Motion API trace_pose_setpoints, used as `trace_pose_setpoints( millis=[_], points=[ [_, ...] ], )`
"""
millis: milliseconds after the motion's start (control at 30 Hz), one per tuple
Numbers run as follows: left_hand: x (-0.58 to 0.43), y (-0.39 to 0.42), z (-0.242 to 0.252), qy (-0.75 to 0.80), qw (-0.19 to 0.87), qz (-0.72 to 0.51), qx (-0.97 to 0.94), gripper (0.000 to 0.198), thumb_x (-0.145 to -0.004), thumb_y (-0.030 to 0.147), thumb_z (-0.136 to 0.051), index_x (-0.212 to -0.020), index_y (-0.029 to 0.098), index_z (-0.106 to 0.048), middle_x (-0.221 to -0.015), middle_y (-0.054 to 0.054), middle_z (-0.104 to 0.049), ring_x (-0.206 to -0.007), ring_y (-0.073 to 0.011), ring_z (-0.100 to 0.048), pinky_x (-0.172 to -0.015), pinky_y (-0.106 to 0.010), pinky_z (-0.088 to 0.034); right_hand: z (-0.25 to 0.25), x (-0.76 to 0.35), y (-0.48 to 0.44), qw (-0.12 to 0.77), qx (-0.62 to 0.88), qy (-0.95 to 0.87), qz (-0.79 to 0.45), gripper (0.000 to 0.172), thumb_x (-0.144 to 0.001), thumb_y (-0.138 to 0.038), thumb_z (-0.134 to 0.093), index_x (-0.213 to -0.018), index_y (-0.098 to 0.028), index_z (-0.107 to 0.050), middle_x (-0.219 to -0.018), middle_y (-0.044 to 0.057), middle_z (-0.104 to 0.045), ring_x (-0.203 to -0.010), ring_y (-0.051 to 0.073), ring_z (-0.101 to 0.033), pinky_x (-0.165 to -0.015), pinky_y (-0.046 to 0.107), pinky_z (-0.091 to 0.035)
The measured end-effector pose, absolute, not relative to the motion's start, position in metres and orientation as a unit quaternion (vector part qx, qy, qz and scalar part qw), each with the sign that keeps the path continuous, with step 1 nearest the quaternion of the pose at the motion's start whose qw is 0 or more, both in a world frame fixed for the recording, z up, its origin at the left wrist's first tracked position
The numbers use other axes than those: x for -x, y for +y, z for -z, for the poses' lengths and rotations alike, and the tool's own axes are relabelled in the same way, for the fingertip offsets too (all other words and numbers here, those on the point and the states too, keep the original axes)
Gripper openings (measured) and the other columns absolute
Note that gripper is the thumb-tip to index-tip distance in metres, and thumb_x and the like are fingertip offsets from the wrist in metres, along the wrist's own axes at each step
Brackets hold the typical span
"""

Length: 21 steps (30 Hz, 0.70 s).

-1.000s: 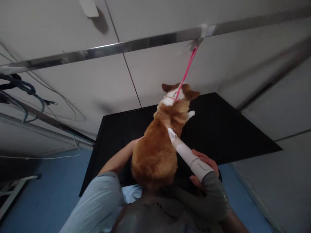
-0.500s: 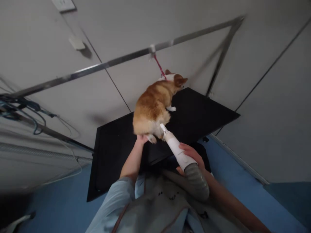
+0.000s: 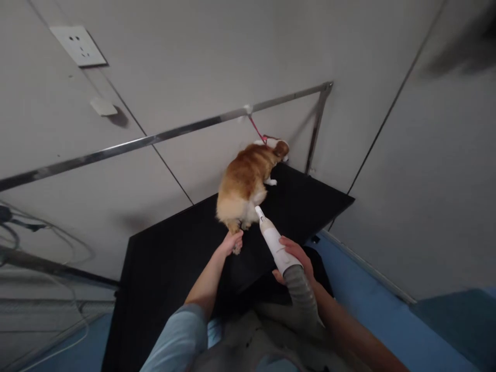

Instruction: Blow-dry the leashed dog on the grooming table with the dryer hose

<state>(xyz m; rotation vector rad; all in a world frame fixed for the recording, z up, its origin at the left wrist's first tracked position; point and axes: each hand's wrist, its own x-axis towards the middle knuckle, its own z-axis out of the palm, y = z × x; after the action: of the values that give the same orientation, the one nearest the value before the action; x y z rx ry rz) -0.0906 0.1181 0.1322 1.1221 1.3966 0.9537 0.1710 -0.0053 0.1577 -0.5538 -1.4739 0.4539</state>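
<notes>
At the far left, dark cables [image 3: 27,225] hang in front of the pale wall [image 3: 39,119], and below them a ribbed pipe [image 3: 50,308] runs low along it. Higher up, a white socket [image 3: 79,46] sits above a small white fixture [image 3: 103,107]. A metal rail [image 3: 201,124] slants up from the left edge across the wall and meets a post [image 3: 316,132] near the far right end of the black counter [image 3: 163,263]. My left arm, in a light blue sleeve [image 3: 178,330], reaches forward over the counter. The fingers of my left hand [image 3: 231,242] are closed around a hind leg of the dog [image 3: 244,178], and the paw [image 3: 236,249] shows just below my grip. The dog is at the back of the counter, its rump toward me and its head turned away to the right; one white front paw [image 3: 270,182] rests on the black surface. A pink lead [image 3: 256,127] runs from the rail down to its neck. Just right of the rump, the fingers of my right hand [image 3: 297,257] are wrapped around a white nozzle [image 3: 274,244], with a grey hose [image 3: 301,289] at its back end. Its tip is at the pale fur of the haunch; I cannot tell whether they touch. Farther right lies the blue floor [image 3: 360,310].
</notes>
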Motion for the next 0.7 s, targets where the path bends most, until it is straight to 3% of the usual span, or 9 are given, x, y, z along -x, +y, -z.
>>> trace_pose_setpoints(
  millis=[133, 233, 367, 500, 600, 700],
  points=[
    [0.078, 0.099, -0.11, 0.527, 0.577, -0.421, -0.461, 0.055, -0.076, 0.06, -0.078, -0.067, 0.026, -0.036, -0.045, 0.01, -0.031, -0.039, -0.0067, -0.036, -0.046, -0.025, -0.042, -0.158, -0.177, -0.003, 0.663, 0.264, -0.672, -0.198, 0.078, -0.067, -0.026, -0.091, -0.137, -0.035, -0.06, -0.138, 0.008, -0.072, -0.125, 0.035, -0.071, -0.104, 0.055, -0.061],
    [0.073, 0.088, -0.092, 0.559, 0.565, -0.401, -0.455, 0.051, -0.079, 0.053, -0.078, -0.065, 0.024, -0.038, -0.043, 0.01, -0.034, -0.038, -0.0067, -0.036, -0.044, -0.023, -0.039, -0.16, -0.179, -0.003, 0.687, 0.259, -0.655, -0.176, 0.08, -0.065, -0.024, -0.092, -0.136, -0.039, -0.06, -0.141, 0.006, -0.07, -0.129, 0.035, -0.068, -0.109, 0.055, -0.058],
    [0.07, 0.068, -0.061, 0.643, 0.522, -0.339, -0.446, 0.052, -0.082, 0.047, -0.077, -0.056, 0.024, -0.038, -0.037, 0.005, -0.039, -0.033, -0.0088, -0.036, -0.039, -0.023, -0.029, -0.161, -0.186, -0.006, 0.655, 0.249, -0.67, -0.247, 0.076, -0.064, -0.023, -0.091, -0.134, -0.033, -0.062, -0.136, 0.007, -0.073, -0.126, 0.032, -0.07, -0.108, 0.05, -0.058],
    [0.075, 0.052, -0.041, 0.65, 0.511, -0.333, -0.454, 0.052, -0.085, 0.043, -0.074, -0.053, 0.024, -0.037, -0.035, 0.005, -0.04, -0.033, -0.0087, -0.036, -0.039, -0.023, -0.029, -0.162, -0.19, -0.008, 0.671, 0.262, -0.639, -0.269, 0.074, -0.051, -0.022, -0.098, -0.12, -0.028, -0.071, -0.128, 0.009, -0.076, -0.122, 0.032, -0.072, -0.106, 0.047, -0.058],
    [0.079, 0.048, -0.038, 0.648, 0.497, -0.328, -0.474, 0.049, -0.085, 0.042, -0.073, -0.053, 0.023, -0.042, -0.037, 0.004, -0.044, -0.034, -0.0089, -0.038, -0.04, -0.023, -0.029, -0.165, -0.187, -0.008, 0.609, 0.256, -0.689, -0.298, 0.074, -0.058, -0.026, -0.096, -0.127, -0.027, -0.067, -0.128, 0.011, -0.075, -0.119, 0.031, -0.073, -0.102, 0.047, -0.06],
    [0.069, 0.052, -0.042, 0.639, 0.487, -0.325, -0.498, 0.047, -0.084, 0.042, -0.075, -0.053, 0.023, -0.044, -0.037, 0.005, -0.044, -0.035, -0.0091, -0.038, -0.041, -0.023, -0.028, -0.168, -0.181, -0.008, 0.629, 0.253, -0.703, -0.215, 0.076, -0.065, -0.021, -0.091, -0.134, -0.031, -0.06, -0.136, 0.012, -0.07, -0.128, 0.031, -0.069, -0.11, 0.049, -0.057]
  ],
)
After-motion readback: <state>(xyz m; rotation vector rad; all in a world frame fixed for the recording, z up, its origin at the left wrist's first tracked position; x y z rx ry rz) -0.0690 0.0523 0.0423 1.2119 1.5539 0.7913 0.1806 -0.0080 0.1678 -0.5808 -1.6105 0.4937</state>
